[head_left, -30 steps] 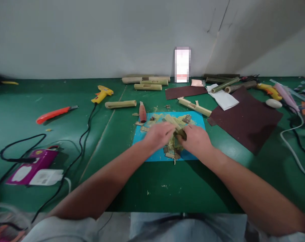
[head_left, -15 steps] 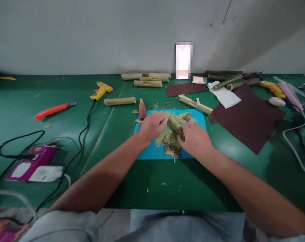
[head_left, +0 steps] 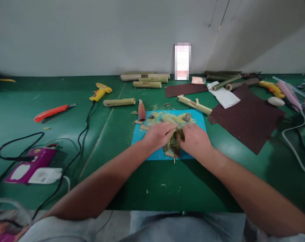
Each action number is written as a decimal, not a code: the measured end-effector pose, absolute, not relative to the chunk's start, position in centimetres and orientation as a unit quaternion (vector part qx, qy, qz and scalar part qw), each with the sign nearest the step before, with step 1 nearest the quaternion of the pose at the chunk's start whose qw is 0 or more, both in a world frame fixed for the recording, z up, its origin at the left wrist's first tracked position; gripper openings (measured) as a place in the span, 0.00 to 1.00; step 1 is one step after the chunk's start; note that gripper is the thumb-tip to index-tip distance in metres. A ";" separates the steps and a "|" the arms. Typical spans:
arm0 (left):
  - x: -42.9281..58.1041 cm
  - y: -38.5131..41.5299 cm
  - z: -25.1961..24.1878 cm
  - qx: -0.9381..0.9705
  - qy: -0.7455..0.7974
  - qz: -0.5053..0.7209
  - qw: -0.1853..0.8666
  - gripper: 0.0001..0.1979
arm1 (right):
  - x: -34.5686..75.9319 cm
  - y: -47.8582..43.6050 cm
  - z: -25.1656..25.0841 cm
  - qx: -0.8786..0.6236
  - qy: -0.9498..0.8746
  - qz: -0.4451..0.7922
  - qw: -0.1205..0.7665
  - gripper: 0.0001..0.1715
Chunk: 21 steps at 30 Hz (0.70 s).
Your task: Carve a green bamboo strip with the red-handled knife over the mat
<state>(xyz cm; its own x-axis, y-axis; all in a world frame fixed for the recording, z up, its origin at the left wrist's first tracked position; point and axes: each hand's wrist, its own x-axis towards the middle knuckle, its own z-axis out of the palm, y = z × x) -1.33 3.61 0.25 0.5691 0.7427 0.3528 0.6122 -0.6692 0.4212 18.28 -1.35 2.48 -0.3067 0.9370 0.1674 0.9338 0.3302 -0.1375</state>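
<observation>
Both my hands rest low over a blue mat (head_left: 198,118) strewn with bamboo shavings and chips. My left hand (head_left: 159,135) is curled around a short piece of bamboo (head_left: 169,119) whose far end pokes out past the fingers. My right hand (head_left: 195,138) is closed on the near, darker end of that same piece, fingers pressed together. A red-handled carving knife (head_left: 141,111) lies at the mat's far left corner, untouched.
On the green table (head_left: 152,181) lie several bamboo tubes (head_left: 119,102), a yellow glue gun (head_left: 100,92) with a black cord, an orange utility knife (head_left: 53,112), dark sandpaper sheets (head_left: 245,119), white paper (head_left: 224,97), a purple box (head_left: 28,166) and cables.
The bamboo piece, raised and tilted half a second ago, is now lowered toward the mat. Both hands have come down and slightly nearer with it.
</observation>
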 end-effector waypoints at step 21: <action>-1.6 3.8 0.2 0.891 0.382 0.217 0.113 0.17 | 18.7 -1.0 2.3 -0.603 -0.790 0.034 0.104 0.15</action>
<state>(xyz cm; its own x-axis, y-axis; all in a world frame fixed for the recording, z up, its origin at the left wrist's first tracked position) -1.62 3.83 0.23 0.6135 0.7299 0.3015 0.6320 -0.6827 0.3667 18.66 -0.95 2.31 -0.2499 0.9604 0.1229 0.9461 0.2692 -0.1802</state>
